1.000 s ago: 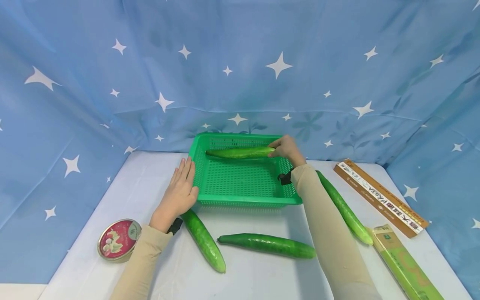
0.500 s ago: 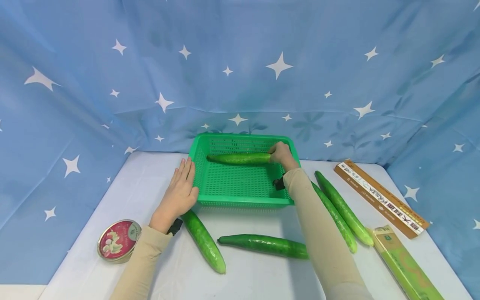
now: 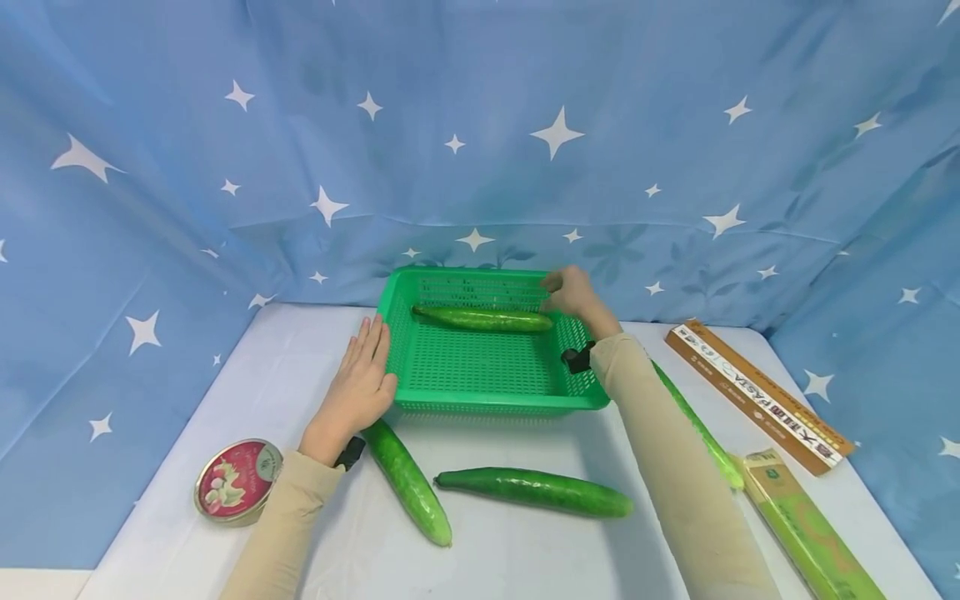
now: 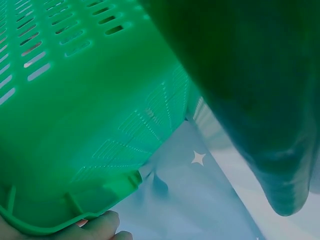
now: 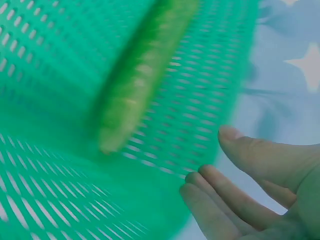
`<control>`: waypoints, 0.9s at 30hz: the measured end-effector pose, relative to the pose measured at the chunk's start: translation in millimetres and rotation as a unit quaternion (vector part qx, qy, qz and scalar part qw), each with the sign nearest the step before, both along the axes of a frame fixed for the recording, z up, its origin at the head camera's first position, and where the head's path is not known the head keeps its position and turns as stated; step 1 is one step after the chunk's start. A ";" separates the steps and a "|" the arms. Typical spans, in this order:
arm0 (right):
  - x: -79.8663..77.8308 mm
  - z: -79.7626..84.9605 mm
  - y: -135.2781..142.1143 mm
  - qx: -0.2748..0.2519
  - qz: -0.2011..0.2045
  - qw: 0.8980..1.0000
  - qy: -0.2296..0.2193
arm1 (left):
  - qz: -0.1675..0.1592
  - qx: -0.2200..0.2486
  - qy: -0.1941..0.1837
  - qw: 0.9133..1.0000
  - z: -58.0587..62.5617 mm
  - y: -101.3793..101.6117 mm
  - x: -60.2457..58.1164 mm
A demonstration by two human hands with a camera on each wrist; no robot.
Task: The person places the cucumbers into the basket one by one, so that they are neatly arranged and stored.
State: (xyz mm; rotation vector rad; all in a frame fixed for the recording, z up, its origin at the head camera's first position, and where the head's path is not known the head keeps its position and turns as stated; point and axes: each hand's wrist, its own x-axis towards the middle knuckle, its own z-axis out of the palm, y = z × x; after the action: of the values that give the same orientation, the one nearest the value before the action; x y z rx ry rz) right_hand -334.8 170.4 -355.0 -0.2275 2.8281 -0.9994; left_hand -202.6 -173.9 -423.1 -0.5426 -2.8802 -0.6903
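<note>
A cucumber lies crosswise in the green plastic basket, along its far side. My right hand is just above the basket's far right corner, apart from the cucumber's end; in the right wrist view its fingers hold nothing. At the basket's left rim, my left hand rests with straight fingers, and the left wrist view shows fingertips against the rim. A second cucumber lies below my left hand, its upper end hidden by the wrist. Another cucumber lies in front of the basket.
To the right, a cucumber is partly hidden by my right sleeve. Beyond it lie a brown pasta box and a green package. A round tin stands at left. A blue star-patterned curtain hangs behind the white table.
The cucumber in the basket was lowered from the far rim and let go. My right hand has then lifted and drawn right, away from its end. My left hand has stayed put.
</note>
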 end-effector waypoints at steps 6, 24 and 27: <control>29.7 39.9 13.1 -0.017 0.028 0.997 0.071 | -0.002 -0.002 0.001 1.000 -0.6 -0.3 -1.4; 161.2 70.6 57.1 -0.074 0.088 0.951 0.287 | 0.001 0.002 -0.004 1.000 0.7 -0.9 -1.2; 177.1 60.9 61.2 -0.082 0.106 0.945 0.299 | 0.001 0.002 -0.006 1.000 0.3 -1.1 -0.7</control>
State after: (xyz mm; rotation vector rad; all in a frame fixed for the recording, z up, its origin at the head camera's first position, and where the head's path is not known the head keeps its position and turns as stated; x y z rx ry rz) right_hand -157.7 231.6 -294.2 -0.9870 3.1218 -1.2921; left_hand -203.3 -175.0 -422.8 -0.5370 -2.8899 -0.7016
